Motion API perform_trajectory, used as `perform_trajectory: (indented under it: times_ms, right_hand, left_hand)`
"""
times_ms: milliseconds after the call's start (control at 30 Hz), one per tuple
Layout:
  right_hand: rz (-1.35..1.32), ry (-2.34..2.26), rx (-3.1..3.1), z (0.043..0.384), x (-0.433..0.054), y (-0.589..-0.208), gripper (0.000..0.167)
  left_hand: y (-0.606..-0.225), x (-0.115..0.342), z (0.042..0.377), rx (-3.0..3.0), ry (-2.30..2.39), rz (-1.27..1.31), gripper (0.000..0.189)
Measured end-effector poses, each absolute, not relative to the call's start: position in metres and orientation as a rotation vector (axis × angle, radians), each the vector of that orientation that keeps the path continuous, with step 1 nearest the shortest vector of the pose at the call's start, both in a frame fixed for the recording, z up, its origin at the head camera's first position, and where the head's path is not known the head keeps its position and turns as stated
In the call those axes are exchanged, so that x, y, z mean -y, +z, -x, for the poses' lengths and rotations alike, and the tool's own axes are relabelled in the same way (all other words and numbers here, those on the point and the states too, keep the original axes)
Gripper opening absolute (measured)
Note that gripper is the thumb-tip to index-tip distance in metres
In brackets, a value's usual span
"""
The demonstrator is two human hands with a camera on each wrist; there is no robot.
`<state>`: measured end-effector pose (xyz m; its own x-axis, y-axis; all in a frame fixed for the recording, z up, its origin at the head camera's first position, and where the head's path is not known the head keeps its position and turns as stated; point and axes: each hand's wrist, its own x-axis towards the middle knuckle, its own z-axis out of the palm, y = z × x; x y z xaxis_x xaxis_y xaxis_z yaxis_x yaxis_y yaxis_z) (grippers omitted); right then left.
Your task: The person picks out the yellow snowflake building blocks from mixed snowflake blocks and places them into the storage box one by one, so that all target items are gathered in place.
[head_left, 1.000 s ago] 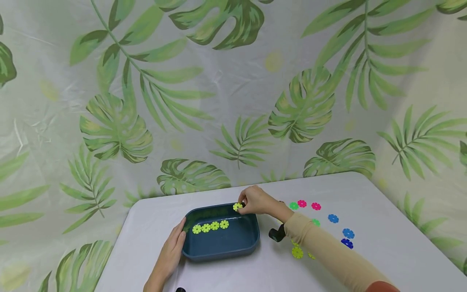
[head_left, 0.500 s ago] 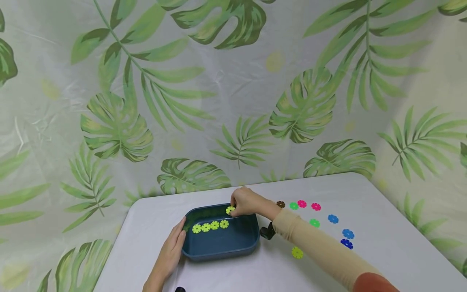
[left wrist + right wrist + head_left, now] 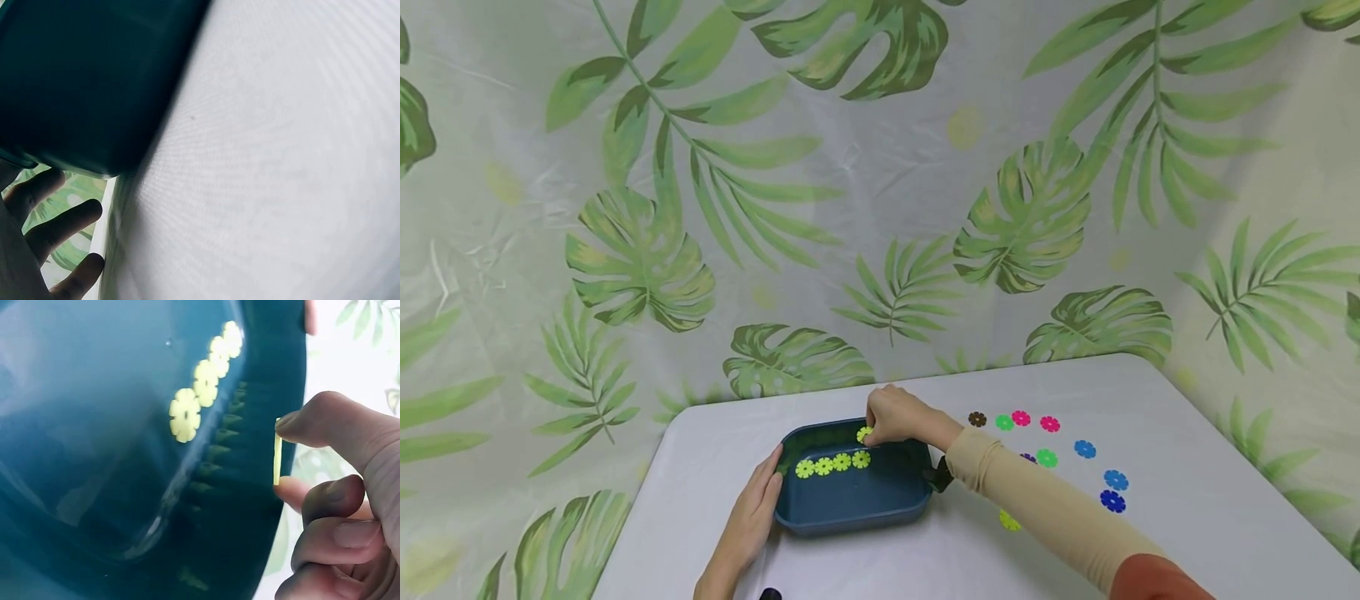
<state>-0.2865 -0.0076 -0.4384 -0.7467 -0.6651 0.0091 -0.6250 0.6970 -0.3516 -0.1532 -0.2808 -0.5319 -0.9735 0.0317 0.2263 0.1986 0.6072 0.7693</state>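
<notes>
A dark blue rectangular basin [image 3: 850, 510] stands on the white table. A row of several yellow flower-shaped discs [image 3: 832, 463] lies inside it, along the far side of its floor. My left hand [image 3: 751, 517] rests against the basin's left end with fingers extended; the left wrist view has those fingers [image 3: 65, 228] spread beside the dark wall. Over the far rim, my right hand [image 3: 901, 415] pinches another yellow flower-shaped disc [image 3: 277, 453] by its edges between thumb and index finger. In the right wrist view this disc stands edge-on near the inner wall, apart from the row.
Right of the basin lie loose flower-shaped discs: brown [image 3: 977, 419], green [image 3: 1047, 458], pink [image 3: 1049, 424], light blue [image 3: 1116, 480] and dark blue [image 3: 1112, 501]. A yellow one [image 3: 1010, 520] is partly behind the right sleeve [image 3: 1037, 500]. A leaf-patterned sheet [image 3: 880, 208] hangs behind the table.
My right hand has moved left along the basin's far side with the pinched yellow flower-shaped disc. More loose discs show behind the right arm. The left hand and basin stay in place.
</notes>
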Motion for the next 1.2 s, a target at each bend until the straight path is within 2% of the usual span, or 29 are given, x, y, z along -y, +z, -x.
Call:
perform_trajectory:
  times_ms: [500,1200]
  right_hand:
    - [1.003,-0.347,-2.787,0.288,0.011,-0.446,0.024]
    - [0.938,-0.013,-2.811,0.286,0.024,-0.448,0.036]
  left_hand:
    - [-0.532,0.282,0.153,2.65,-1.317,0.18,0.05]
    - [-0.529,0.281,0.153,2.629,-1.32,0.21,0.05]
